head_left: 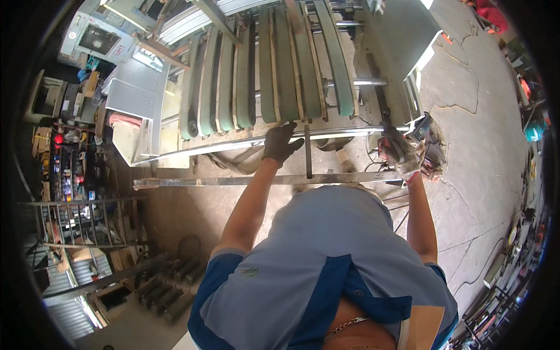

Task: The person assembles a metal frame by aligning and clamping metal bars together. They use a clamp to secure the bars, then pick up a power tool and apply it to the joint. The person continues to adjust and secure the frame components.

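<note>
A long shiny metal rod (233, 144) runs crosswise in front of a machine with several green conveyor belts (271, 70). My left hand (282, 144), in a dark glove, has its fingers over the middle of this rod, below the belt ends, with the thumb sticking out to the right. At the rod's right end is my right hand (403, 156) in a grey, soiled glove. Its fingers look curled, and what they hold is hard to make out. A flat metal bar (233, 181) lies nearer to me, parallel to the rod, and a short upright strip (308, 153) reaches it from the rod.
Grey side panels (402, 41) flank the belts. Cluttered shelves (64, 157) and a metal rack (87, 224) stand on the left. Cables (466, 108) trail over the concrete floor at right, where tools and parts line the far edge. Dark cylinders (169, 294) lie at lower left.
</note>
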The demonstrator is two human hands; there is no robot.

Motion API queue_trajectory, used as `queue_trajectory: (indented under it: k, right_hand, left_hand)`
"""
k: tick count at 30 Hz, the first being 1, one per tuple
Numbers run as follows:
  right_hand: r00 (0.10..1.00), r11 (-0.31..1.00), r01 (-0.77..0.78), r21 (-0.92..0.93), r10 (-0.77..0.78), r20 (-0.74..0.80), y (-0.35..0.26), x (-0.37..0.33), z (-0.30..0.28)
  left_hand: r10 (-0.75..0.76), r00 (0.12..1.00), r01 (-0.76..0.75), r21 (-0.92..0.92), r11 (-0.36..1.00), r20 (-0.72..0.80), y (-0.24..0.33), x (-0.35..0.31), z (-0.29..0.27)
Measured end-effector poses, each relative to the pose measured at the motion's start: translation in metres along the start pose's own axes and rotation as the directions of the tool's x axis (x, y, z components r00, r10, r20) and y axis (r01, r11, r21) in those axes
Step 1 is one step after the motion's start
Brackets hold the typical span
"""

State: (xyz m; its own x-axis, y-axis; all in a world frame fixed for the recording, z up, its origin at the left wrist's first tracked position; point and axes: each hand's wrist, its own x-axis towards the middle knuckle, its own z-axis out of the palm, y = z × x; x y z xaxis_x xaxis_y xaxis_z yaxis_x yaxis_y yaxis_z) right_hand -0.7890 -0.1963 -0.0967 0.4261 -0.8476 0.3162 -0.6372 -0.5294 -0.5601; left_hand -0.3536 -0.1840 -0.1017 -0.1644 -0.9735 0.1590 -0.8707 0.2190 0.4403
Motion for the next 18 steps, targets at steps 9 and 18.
queue_trajectory:
  k: [9,18]
  right_hand:
    - [0.925,-0.251,-0.238,0.938,0.235,0.297,0.022,-0.014,0.023]
    - [0.92,0.803,-0.364,0.472,0.389,0.048,0.023,0.02,-0.001]
  left_hand:
    - [0.13,0.99,-0.136,0.104,0.985,0.057,0.027,0.006,0.005]
    - [-0.034,0.951,-0.031,0.201,0.979,0.309,0.052,0.025,-0.011]
